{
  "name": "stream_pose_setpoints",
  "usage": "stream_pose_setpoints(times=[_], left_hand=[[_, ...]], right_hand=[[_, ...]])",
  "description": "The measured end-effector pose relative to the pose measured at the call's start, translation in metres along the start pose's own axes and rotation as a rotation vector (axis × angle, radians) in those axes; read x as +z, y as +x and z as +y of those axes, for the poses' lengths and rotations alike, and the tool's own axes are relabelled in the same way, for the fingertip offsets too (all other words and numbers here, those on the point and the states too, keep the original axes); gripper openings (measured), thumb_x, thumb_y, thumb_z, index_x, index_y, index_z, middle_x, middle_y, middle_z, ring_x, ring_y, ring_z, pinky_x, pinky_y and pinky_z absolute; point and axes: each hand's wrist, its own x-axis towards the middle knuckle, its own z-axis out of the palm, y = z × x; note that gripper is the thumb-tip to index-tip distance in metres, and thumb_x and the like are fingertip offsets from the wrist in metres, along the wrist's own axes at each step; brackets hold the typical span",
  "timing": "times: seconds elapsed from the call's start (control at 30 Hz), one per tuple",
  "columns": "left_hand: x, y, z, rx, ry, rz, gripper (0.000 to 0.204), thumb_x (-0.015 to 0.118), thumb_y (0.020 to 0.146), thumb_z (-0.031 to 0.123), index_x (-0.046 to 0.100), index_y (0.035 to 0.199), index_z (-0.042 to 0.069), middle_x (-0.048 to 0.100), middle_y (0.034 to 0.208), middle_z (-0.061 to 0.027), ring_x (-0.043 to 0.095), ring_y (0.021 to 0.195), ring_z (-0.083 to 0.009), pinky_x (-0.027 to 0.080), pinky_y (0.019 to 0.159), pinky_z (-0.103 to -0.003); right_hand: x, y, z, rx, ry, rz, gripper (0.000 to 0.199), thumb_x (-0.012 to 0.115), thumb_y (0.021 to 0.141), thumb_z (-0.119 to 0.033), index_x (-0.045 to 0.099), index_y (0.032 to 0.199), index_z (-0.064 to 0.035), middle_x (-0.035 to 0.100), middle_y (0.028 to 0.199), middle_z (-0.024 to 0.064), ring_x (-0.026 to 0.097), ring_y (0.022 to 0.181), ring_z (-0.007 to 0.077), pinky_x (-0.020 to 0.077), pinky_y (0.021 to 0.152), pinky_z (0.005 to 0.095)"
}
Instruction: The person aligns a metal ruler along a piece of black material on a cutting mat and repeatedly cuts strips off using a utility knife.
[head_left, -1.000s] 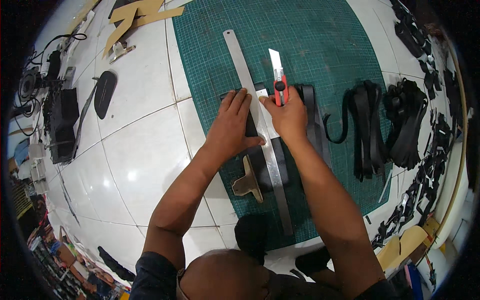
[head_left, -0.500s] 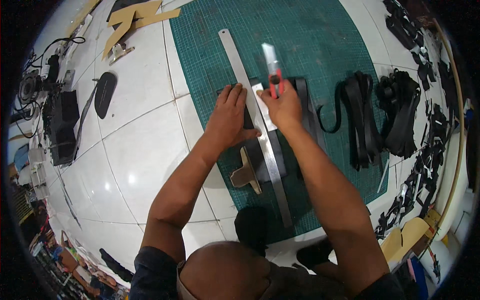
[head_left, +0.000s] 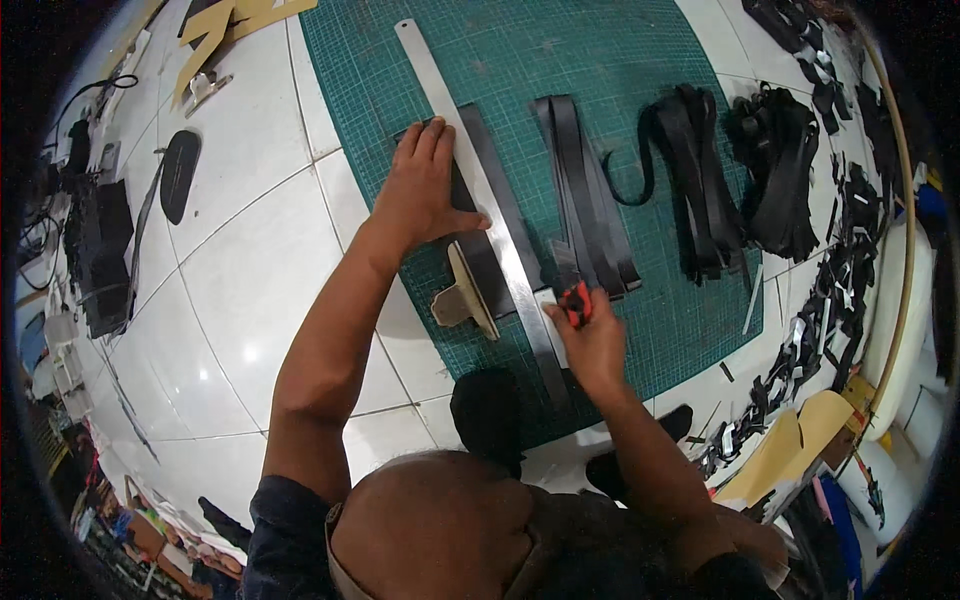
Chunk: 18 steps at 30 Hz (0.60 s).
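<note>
On the green cutting mat (head_left: 680, 340), my left hand (head_left: 425, 185) lies with fingers and thumb spread, pressing a long steel ruler (head_left: 477, 180). Beneath the ruler is a black sheet of material (head_left: 492, 160), showing along both sides. My right hand (head_left: 600, 345) grips a red utility knife (head_left: 575, 300) at the ruler's near part, its blade pointing away from me. A small white strip (head_left: 546, 300) lies under that hand, beside the ruler; whether the fingers hold it I cannot tell. Near my left wrist, a large metal clip (head_left: 463, 297) sits at the sheet's left edge.
Folded black straps (head_left: 580, 190) lie right of the ruler, with two black strap bundles (head_left: 690, 190) (head_left: 782, 180) farther right. Black scraps (head_left: 790, 370) line the right side. On the left tiles (head_left: 250, 270) are a dark oval piece (head_left: 180, 178) and tan cardboard pieces (head_left: 205, 45).
My right hand has brought the knife and white strip down the ruler toward me. The left hand stays on the ruler. The whole view has shifted a little.
</note>
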Motion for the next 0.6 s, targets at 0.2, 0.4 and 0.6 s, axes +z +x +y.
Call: stream_pose_setpoints(times=[0.2,0.4,0.6], left_hand=[[-0.001,0.002,0.0,-0.005,-0.007,-0.014,0.131,0.09,0.05,0.058,0.029,0.147,-0.004,0.027,0.154,-0.0225,0.018,0.146,-0.0417,0.027,0.118,-0.051],[0.001,0.001,0.0,0.011,0.009,0.011,0.133,0.088,0.05,0.063,0.028,0.146,-0.007,0.027,0.153,-0.0257,0.018,0.146,-0.0424,0.026,0.119,-0.05],[0.0,0.002,0.007,0.003,0.092,-0.019,0.138,0.088,0.047,0.064,0.027,0.146,-0.009,0.026,0.153,-0.0271,0.019,0.145,-0.0443,0.025,0.118,-0.051]], right_hand=[[0.005,0.005,0.006,-0.054,-0.023,-0.007,0.043,0.078,0.083,-0.032,0.054,0.101,-0.0005,0.065,0.079,0.0205,0.068,0.073,0.0393,0.0516,0.063,0.0447],[0.009,0.01,0.02,-0.062,0.112,-0.026,0.044,0.078,0.083,-0.032,0.053,0.103,-0.0004,0.064,0.077,0.0183,0.066,0.07,0.0363,0.0511,0.065,0.0439],[-0.002,-0.012,0.037,-0.047,-0.099,-0.05,0.038,0.079,0.083,-0.028,0.058,0.097,-0.0003,0.067,0.085,0.0144,0.068,0.078,0.0257,0.0519,0.072,0.0366]])
